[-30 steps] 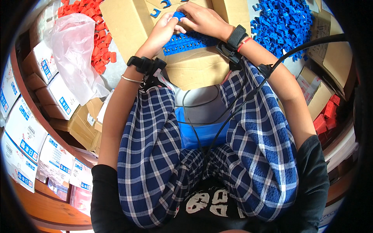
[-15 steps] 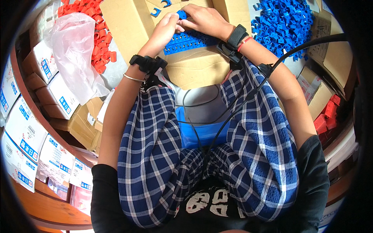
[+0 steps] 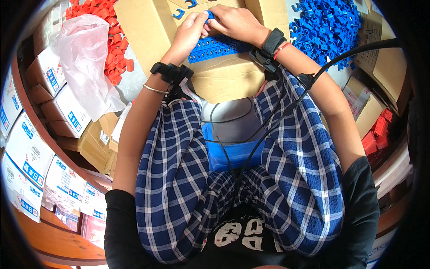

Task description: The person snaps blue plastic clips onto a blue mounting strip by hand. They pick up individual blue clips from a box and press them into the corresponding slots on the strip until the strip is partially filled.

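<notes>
Between my fingertips is a small blue plastic pipe clip (image 3: 209, 15), mostly covered by the fingers. My left hand (image 3: 190, 32) pinches it from the left, thumb on top, and my right hand (image 3: 236, 22) grips it from the right with curled fingers. Both hands are over an open cardboard box (image 3: 226, 83). Just below them, joined rows of blue pipe clips (image 3: 215, 49) lie side by side in the box. A loose blue clip (image 3: 178, 14) rests beyond my left hand, with another clip (image 3: 191, 3) near the top edge.
A heap of loose blue clips (image 3: 324, 33) lies to the right of the box. On the left are orange-red pipe fittings (image 3: 117, 56) and a clear plastic bag (image 3: 83, 62). White cartons (image 3: 31, 148) stand far left. A black cable (image 3: 354, 53) crosses my right arm.
My left fingers have closed further over the blue clip, the thumb shifting slightly up and right onto it. The box and rows of clips stay in place.
</notes>
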